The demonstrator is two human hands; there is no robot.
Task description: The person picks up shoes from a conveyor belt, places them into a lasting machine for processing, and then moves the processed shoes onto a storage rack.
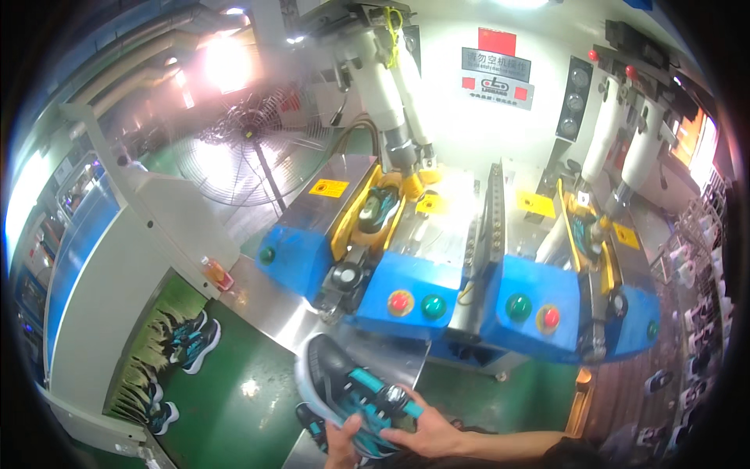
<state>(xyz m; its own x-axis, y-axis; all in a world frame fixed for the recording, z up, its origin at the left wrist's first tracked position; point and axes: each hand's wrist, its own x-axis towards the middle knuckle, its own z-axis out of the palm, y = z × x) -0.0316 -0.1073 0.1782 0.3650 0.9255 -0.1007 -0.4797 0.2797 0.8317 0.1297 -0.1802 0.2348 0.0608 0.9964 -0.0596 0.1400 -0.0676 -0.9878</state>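
One shoe (349, 388) in the pinch of two hands (434, 432), two red buttons (400, 302) beyond.

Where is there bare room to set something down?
Bare: the steel ledge between the bottle and left blue housing, and the green floor between the floor shoes and held shoe. Crowded: the left yellow clamp, filled by a clamped shoe, and beside the left hand, where a spare shoe sits.

At lower centre, the black-and-teal shoe (344, 387) looks matt and cloth-like, its white sole (305, 383) smooth. Mid-frame, the blue boxy machine housing (406, 279) is smooth, slightly glossy; the flat silver metal ledge (269, 303) shines; lower left, the green floor (242, 418) gleams.
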